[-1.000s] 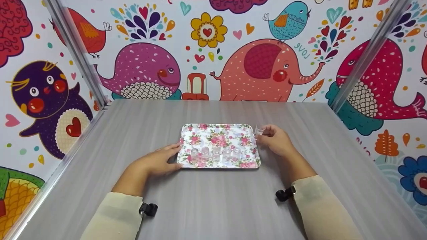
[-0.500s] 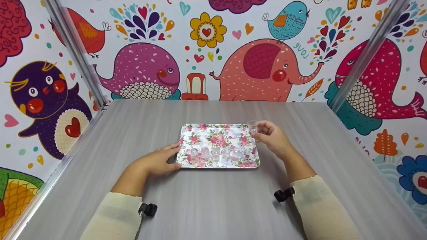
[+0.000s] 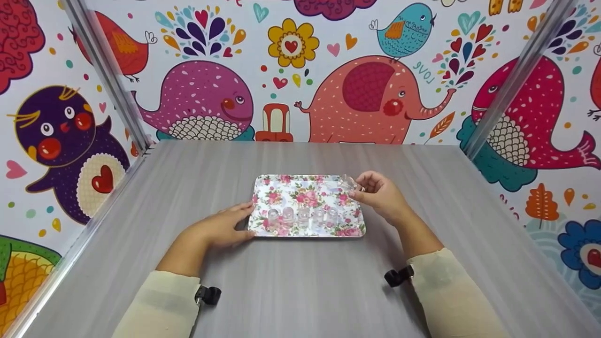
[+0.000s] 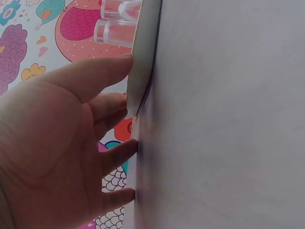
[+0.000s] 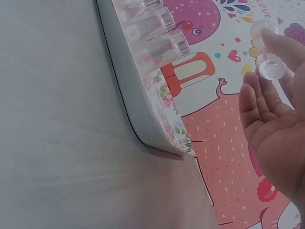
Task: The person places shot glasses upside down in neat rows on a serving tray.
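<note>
A floral tray [image 3: 307, 195] lies on the table with a front row of several small clear shot glasses [image 3: 303, 215], which stand rim down. My left hand [image 3: 220, 228] rests against the tray's left edge and front corner, its fingers mostly straight; in the left wrist view its thumb [image 4: 107, 69] touches the tray's side [image 4: 143, 62]. Over the tray's far right corner, my right hand [image 3: 382, 193] pinches another clear shot glass [image 3: 346, 183] between thumb and fingers. The right wrist view shows that held glass [image 5: 269, 62] above the tray, apart from the row.
The grey wood-grain table [image 3: 300, 281] surrounds the tray. Behind it stands a printed cartoon wall [image 3: 281, 70], with metal posts [image 3: 112, 80] at the corners. Black wrist cameras [image 3: 209, 295] are strapped at both sleeves.
My right hand has lifted the shot glass from beside the tray's right edge, carried it left over the far right corner and tilted it. The left hand and tray have stayed put.
</note>
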`<state>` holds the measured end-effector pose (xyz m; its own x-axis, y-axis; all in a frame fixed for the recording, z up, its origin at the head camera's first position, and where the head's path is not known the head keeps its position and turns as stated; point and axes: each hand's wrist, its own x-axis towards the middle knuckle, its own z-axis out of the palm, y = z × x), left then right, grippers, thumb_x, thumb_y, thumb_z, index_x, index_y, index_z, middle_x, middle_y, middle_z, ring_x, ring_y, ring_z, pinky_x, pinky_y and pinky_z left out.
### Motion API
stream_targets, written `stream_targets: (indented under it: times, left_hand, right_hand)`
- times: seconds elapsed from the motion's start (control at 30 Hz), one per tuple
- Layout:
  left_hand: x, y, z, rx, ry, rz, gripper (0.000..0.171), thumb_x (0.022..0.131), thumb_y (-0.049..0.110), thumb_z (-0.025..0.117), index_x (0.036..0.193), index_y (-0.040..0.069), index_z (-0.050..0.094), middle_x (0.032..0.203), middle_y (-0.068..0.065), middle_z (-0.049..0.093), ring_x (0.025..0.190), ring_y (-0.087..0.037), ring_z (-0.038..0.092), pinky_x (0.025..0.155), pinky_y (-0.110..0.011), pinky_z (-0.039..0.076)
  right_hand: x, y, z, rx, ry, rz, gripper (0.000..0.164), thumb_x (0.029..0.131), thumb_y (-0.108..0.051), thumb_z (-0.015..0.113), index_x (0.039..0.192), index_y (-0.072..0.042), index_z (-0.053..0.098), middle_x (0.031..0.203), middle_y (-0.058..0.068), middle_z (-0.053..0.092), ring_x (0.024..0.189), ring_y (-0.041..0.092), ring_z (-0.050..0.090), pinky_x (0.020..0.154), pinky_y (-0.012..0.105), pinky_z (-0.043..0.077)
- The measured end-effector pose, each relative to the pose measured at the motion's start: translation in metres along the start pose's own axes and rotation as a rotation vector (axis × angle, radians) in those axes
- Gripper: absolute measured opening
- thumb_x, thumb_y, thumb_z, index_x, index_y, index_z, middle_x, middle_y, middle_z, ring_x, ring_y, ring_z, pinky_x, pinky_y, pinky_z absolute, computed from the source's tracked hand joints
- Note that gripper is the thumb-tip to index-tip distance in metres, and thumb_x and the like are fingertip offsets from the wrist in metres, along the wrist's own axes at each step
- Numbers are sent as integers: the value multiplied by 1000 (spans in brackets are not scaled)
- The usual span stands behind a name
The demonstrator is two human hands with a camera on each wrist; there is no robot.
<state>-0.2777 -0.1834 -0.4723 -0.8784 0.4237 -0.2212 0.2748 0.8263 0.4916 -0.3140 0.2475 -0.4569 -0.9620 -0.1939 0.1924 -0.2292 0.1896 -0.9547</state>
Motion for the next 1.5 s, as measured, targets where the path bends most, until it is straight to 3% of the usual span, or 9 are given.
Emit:
stream_targets:
  times: [0.3,0.53,0.67,1.07,1.27,1.5]
  left_hand:
    - [1,-1,2,10,8,8,81,103,46,68,169,14,33,180,-2,25,165,-45,23,132,-70,21]
    - [-1,0,0,1,0,2,82,103,47,67,170,14,33,180,-3,25,166,-42,23,133,-66,22]
    - [-2,0,0,3,1,6,82,103,47,67,169,13,33,180,-5,25,165,-43,22,133,-67,21]
    - [-1,0,0,2,-4,6,82,104,49,66,170,13,32,180,-5,24,165,-44,22,132,-69,20]
    - [0,-1,0,0,-6,-4,82,103,49,67,170,14,32,180,-3,24,166,-44,21,132,-69,19]
    - [1,-2,0,13,-2,-3,82,103,50,67,170,16,33,180,-1,26,166,-42,23,132,-69,22]
  right_hand:
    - [-3,-1,-1,-65,16,1,32,93,-19,85,121,-6,77,92,-2,62,85,15,54,69,19,50]
    - [-8,0,-8,7,-16,19,42,91,-4,84,130,2,72,98,-2,70,87,12,61,76,18,60]
    - [-9,1,-11,-14,-22,33,43,92,-5,84,132,2,72,108,0,76,92,13,66,81,19,62]
    - [-10,10,-7,-131,-204,99,45,93,-3,79,137,2,70,132,22,74,98,18,70,83,20,63]
    - [-8,18,-2,-197,-294,104,45,92,-2,79,136,-2,72,140,22,71,105,20,70,84,20,62]
    - [-8,21,1,-249,-323,120,44,92,-4,82,134,-1,73,133,17,76,98,16,70,71,17,56]
